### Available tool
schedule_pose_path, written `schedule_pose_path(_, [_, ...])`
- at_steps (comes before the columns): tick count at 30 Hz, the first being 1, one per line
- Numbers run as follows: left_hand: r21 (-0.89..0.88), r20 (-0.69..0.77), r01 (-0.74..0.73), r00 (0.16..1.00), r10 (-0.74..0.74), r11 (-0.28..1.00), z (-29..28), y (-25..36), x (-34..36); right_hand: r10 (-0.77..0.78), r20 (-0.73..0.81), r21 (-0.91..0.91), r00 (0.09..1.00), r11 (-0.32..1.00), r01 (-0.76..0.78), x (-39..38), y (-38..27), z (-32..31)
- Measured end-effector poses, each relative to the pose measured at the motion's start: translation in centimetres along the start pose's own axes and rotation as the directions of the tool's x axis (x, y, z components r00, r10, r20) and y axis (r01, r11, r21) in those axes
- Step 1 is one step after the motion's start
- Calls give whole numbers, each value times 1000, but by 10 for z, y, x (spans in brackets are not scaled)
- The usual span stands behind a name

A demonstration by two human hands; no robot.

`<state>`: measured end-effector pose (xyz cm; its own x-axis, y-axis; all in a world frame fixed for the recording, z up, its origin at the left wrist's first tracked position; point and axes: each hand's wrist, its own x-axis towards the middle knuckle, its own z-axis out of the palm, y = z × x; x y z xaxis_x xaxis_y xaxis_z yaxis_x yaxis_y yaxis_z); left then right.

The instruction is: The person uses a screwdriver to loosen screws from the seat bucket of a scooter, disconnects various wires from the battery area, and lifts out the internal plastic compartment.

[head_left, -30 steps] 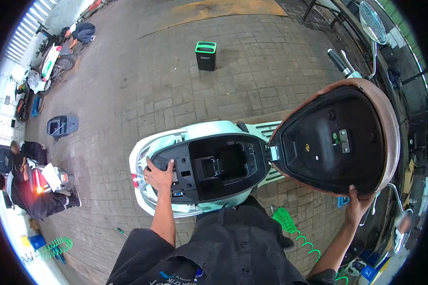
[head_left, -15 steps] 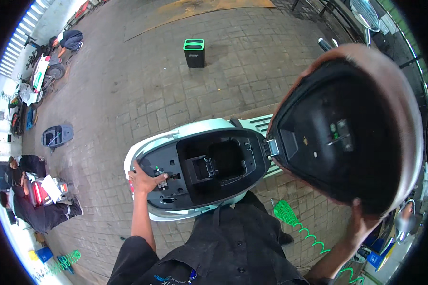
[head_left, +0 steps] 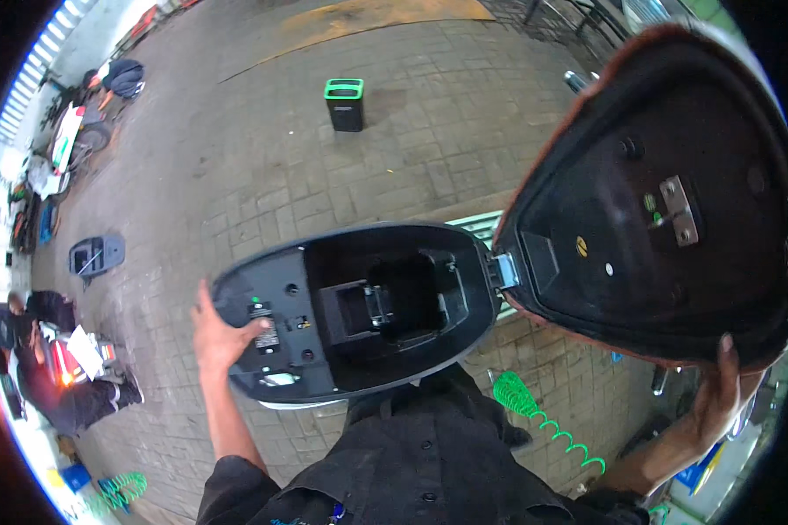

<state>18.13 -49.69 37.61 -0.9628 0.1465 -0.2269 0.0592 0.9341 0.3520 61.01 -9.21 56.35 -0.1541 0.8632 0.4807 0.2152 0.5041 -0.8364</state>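
Observation:
My left hand (head_left: 221, 337) is closed round the rear end of a scooter's black under-seat storage box (head_left: 341, 376), thumb on its flat top panel and fingers over the outer edge. The box hides most of the pale scooter body (head_left: 302, 404). A metal hinge joins its front end to the brown-edged scooter seat (head_left: 556, 219), which is swung up with its black underside showing. My right hand (head_left: 720, 398) grips the near edge of the seat; its thumb lies on the underside, and the other fingers are partly hidden behind the rim.
A black bin with a green rim (head_left: 345, 109) stands on the paved floor ahead. Coiled green hose (head_left: 534, 407) hangs near my right side. A grey plastic part (head_left: 96, 255) lies at left, where several people work by scooters. Metal racks (head_left: 587, 22) stand far right.
The storage box has come up and a little left, covering more of the pale body. The seat has tilted, baring more of its underside. Both hands have moved with them.

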Motion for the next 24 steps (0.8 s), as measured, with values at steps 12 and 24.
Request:
schedule_pose_path(12, [123, -57, -367, 925, 376, 922, -78, 149, -66, 303, 80, 79, 950, 948, -309, 43, 84, -11])
schedule_pose_path(24, [-370, 105, -557, 770, 629, 743, -73, 160, -80, 140, 49, -152, 989, 980, -131, -4, 127, -11])
